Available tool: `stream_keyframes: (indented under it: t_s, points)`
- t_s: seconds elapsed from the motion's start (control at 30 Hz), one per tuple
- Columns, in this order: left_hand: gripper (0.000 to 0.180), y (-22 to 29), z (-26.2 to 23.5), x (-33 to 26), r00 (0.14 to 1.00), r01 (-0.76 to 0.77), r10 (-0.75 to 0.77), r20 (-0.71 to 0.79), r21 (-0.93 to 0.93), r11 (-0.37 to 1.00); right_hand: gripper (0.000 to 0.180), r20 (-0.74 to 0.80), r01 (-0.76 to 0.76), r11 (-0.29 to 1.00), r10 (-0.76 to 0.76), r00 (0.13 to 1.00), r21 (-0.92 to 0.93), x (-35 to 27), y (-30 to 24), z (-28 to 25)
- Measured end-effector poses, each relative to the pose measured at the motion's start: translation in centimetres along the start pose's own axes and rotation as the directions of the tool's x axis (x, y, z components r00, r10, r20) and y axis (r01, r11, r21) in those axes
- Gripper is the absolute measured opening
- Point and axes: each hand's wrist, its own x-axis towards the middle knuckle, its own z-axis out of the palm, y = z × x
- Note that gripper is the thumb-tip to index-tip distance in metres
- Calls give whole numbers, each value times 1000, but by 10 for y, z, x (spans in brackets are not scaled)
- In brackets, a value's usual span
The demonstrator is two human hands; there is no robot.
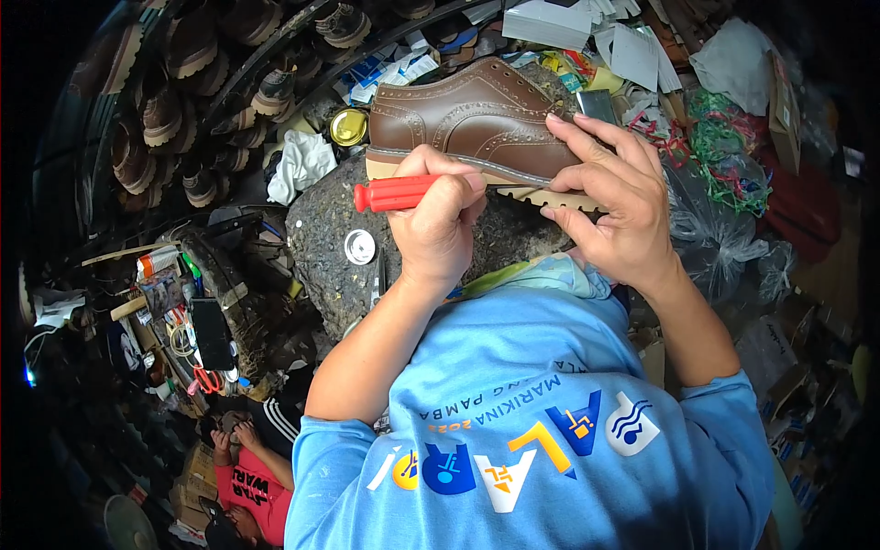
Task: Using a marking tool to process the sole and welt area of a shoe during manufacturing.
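Observation:
A brown leather brogue shoe (458, 115) with punched holes and a notched tan sole lies across a dark, rough block (321, 220), its heel to the left and its toe to the right. My left hand (438, 215) is closed round a screwdriver (394, 193) with a fluted red handle. The shaft runs behind my fingers toward the seam between upper and sole; I cannot make out its tip. My right hand (619, 197) grips the toe end, fingers on the upper and thumb by the sole edge.
On the block are a small round white-rimmed lid (359, 247) and a crumpled white cloth (301, 165). A yellow tin (348, 127) stands by the heel. Several shoes (160, 115) fill racks at the left. Plastic bags (715, 225) lie right. Another person (252, 486) sits lower left.

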Motion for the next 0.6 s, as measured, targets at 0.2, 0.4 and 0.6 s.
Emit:
stream_keyframes:
  t_s: [0.2,0.4,0.6]
  points:
    - [7,0,1,0,1000,-13,13,4,24,1000,17,-6,1,1000,-1,1000,1,0,0,0]
    - [6,0,1,1,1000,-23,23,-7,28,999,17,-7,0,1000,0,1000,5,-1,0,1]
    - [8,1,-1,3,1000,-16,16,-7,-86,996,17,1,-5,1000,5,1000,3,1,0,-1]
